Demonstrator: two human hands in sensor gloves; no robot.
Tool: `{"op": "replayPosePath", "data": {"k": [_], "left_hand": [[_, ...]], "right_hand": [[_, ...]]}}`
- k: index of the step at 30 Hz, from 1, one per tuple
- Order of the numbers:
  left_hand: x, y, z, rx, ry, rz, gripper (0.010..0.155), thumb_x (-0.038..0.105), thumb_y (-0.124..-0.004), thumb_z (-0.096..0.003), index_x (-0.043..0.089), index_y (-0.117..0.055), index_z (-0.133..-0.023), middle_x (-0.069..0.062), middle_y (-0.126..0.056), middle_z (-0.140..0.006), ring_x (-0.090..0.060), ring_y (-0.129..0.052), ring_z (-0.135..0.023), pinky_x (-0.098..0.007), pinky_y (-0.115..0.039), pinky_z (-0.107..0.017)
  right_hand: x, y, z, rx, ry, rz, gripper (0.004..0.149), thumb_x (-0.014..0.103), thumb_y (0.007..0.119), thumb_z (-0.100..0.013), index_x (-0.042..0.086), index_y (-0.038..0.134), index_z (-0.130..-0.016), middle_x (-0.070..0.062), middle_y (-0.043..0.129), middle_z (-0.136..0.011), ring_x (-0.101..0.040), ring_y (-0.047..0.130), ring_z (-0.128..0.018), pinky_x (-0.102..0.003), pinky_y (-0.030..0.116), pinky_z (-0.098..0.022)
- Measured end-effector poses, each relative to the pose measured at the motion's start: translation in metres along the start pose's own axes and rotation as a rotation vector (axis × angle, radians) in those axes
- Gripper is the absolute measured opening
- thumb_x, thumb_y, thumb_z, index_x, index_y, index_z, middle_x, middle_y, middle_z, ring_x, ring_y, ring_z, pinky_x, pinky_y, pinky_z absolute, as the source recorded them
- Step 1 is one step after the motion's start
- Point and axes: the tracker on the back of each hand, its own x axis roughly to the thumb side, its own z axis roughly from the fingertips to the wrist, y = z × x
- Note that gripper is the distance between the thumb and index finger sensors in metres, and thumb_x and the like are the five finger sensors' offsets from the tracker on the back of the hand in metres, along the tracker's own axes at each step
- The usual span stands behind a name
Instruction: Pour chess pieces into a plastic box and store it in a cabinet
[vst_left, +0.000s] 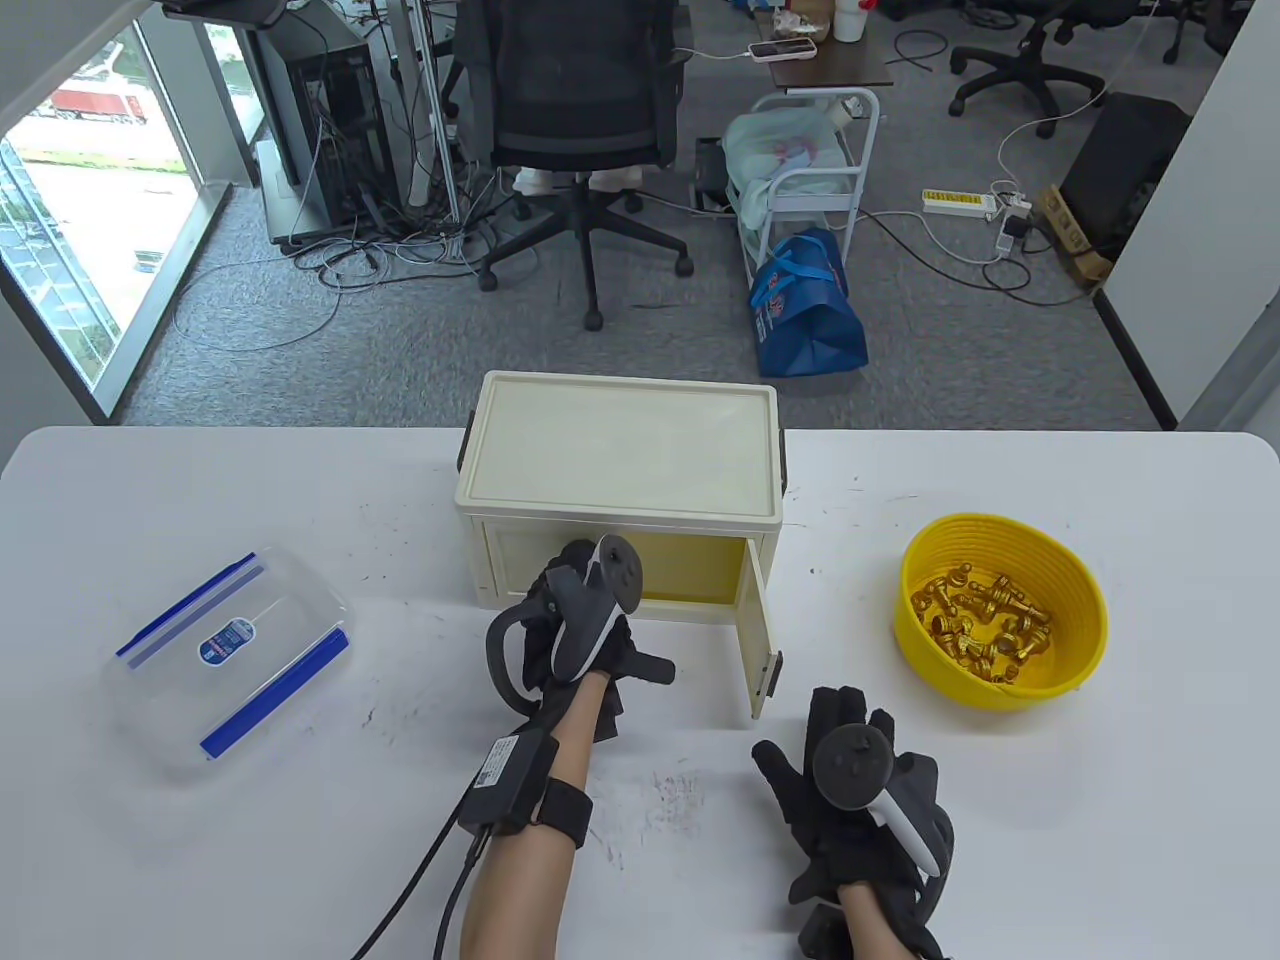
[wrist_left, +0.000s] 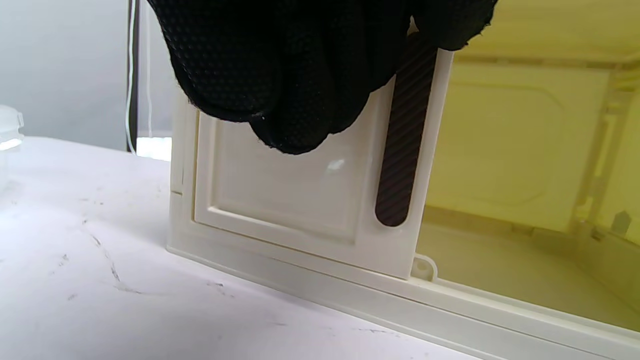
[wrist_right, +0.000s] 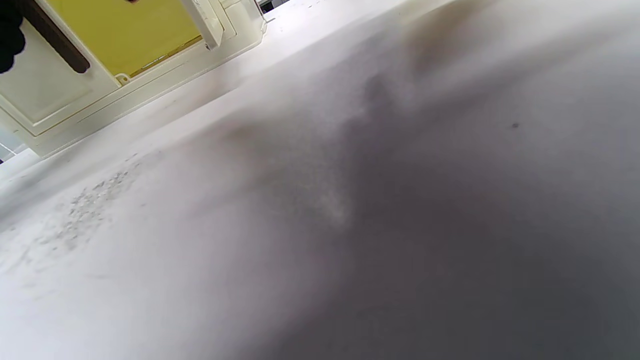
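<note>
A cream cabinet (vst_left: 620, 450) stands mid-table. Its right door (vst_left: 762, 645) swings open towards me; the yellow inside is empty. My left hand (vst_left: 560, 610) is at the left door (wrist_left: 280, 200), with its fingers (wrist_left: 290, 75) curled over the top of the dark handle strip (wrist_left: 402, 150) by the door's free edge. My right hand (vst_left: 850, 760) lies open and flat on the table, holding nothing. A clear plastic box (vst_left: 225, 665) with a blue-clipped lid sits at the left. A yellow bowl (vst_left: 1070, 590) at the right holds several gold chess pieces (vst_left: 985, 620).
The white table (wrist_right: 350, 225) fills the right wrist view, with the cabinet (wrist_right: 130, 40) in its top left corner. Beyond the table's far edge are an office chair (vst_left: 580, 120), a cart (vst_left: 800, 180) and a blue bag (vst_left: 805, 310).
</note>
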Motion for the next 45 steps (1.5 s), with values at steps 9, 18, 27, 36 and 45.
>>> {"op": "replayPosePath", "data": {"k": [9,18,27,36,45], "left_hand": [[0.004,0.001,0.002,0.012,0.019,0.008,0.048,0.050,-0.065,-0.0690,0.012,-0.082,-0.093,-0.008,-0.102,-0.078,-0.025,-0.106,-0.061,-0.038,-0.093,-0.047],[-0.023,0.007,0.019,-0.016,-0.083,0.064,0.047,0.047,-0.069,-0.0667,0.011,-0.084,-0.094,-0.013,-0.101,-0.081,-0.031,-0.104,-0.065,-0.044,-0.090,-0.049],[-0.107,0.004,0.035,-0.210,-0.035,0.568,0.046,0.043,-0.073,-0.0653,0.016,-0.080,-0.101,-0.014,-0.094,-0.095,-0.036,-0.097,-0.080,-0.052,-0.084,-0.058],[-0.158,-0.011,0.041,-0.204,-0.027,0.822,0.045,0.039,-0.068,-0.0681,0.015,-0.074,-0.106,-0.016,-0.087,-0.102,-0.040,-0.091,-0.088,-0.056,-0.080,-0.062],[-0.192,-0.015,0.030,-0.227,0.021,0.934,0.046,0.038,-0.064,-0.0697,0.014,-0.073,-0.108,-0.017,-0.087,-0.102,-0.040,-0.090,-0.087,-0.056,-0.080,-0.062]], "right_hand": [[-0.002,-0.001,0.002,-0.004,-0.001,0.001,0.084,0.064,0.058,-0.057,0.018,0.018,-0.116,-0.014,0.015,-0.123,-0.051,0.019,-0.110,-0.070,0.030,-0.074],[-0.006,-0.001,0.003,0.003,0.004,-0.017,0.083,0.063,0.058,-0.057,0.018,0.020,-0.116,-0.015,0.016,-0.123,-0.051,0.020,-0.110,-0.070,0.031,-0.074],[-0.005,-0.001,0.003,0.009,-0.006,-0.011,0.083,0.062,0.058,-0.057,0.018,0.020,-0.116,-0.014,0.017,-0.123,-0.051,0.021,-0.110,-0.070,0.031,-0.073],[-0.007,-0.001,0.003,0.020,0.015,-0.020,0.082,0.062,0.058,-0.057,0.018,0.021,-0.116,-0.014,0.018,-0.124,-0.051,0.021,-0.110,-0.070,0.031,-0.074],[-0.008,0.000,0.000,0.038,0.032,-0.018,0.081,0.062,0.057,-0.058,0.018,0.022,-0.116,-0.014,0.018,-0.124,-0.051,0.021,-0.110,-0.070,0.031,-0.074]]}}
